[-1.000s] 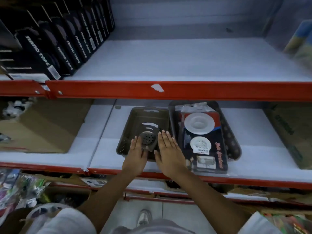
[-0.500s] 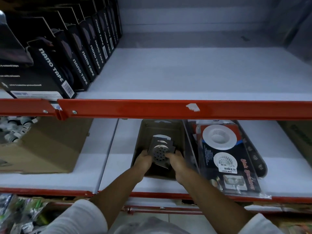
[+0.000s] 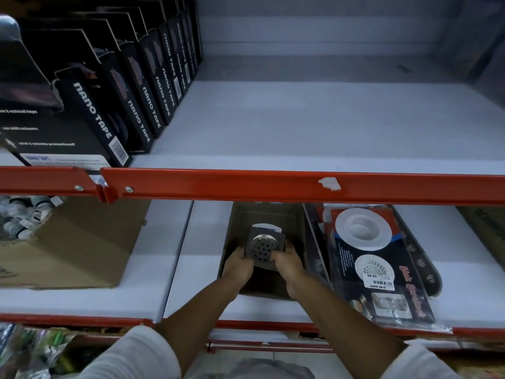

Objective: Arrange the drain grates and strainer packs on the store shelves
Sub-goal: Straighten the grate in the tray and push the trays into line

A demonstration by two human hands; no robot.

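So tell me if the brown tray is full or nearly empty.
Nearly empty: the brown tray shows bare floor and walls around the few drain grates both hands hold.

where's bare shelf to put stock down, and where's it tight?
Free: upper shelf right of the nano tape boxes; lower shelf strip between the cardboard box and the brown tray. Tight: inside that tray, where left hand and right hand grip the drain grate, hard against the strainer packs.

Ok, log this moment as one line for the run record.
stage: lifting | left hand + right hand: gripping drain grate | location: over brown tray, lower shelf | strainer pack: right, untouched
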